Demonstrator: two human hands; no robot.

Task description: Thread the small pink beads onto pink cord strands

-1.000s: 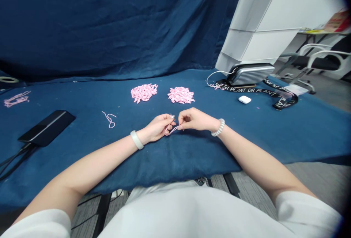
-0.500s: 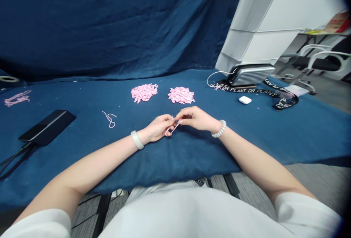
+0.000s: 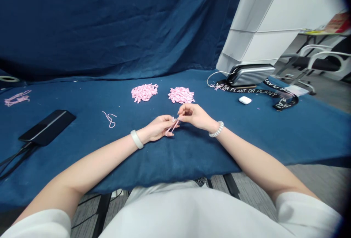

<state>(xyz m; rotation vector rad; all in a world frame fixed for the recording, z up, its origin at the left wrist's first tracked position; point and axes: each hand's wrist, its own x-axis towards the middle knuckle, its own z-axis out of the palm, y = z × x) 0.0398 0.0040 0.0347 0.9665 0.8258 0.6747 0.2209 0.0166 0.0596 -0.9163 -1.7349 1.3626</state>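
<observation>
My left hand [image 3: 160, 127] is closed, pinching a piece of pink cord [image 3: 172, 128] between thumb and fingers, with a loop of it hanging around the fingers. Close by on the right, my right hand [image 3: 196, 116] pinches the cord's upper part with thumb and forefinger, the other fingers curled. The exact spot where the fingertips meet the cord is too small to make out. Just beyond the hands lie two heaps of small pink knotted pieces, a left heap [image 3: 144, 93] and a right heap [image 3: 181, 95]. A loose pink strand [image 3: 110, 119] rests left of my left hand.
At the left are a black flat device [image 3: 47, 127] with cables and a bundle of pink cord [image 3: 17, 98]. A silver ribbed case [image 3: 252, 75], a black lettered strap [image 3: 246, 90] and a white earbud case [image 3: 245, 100] lie at the right. Blue cloth covers the table.
My right hand has shifted slightly away from my left, and its fingers have lifted a little. The cord between the hands shows more. My left hand has barely moved.
</observation>
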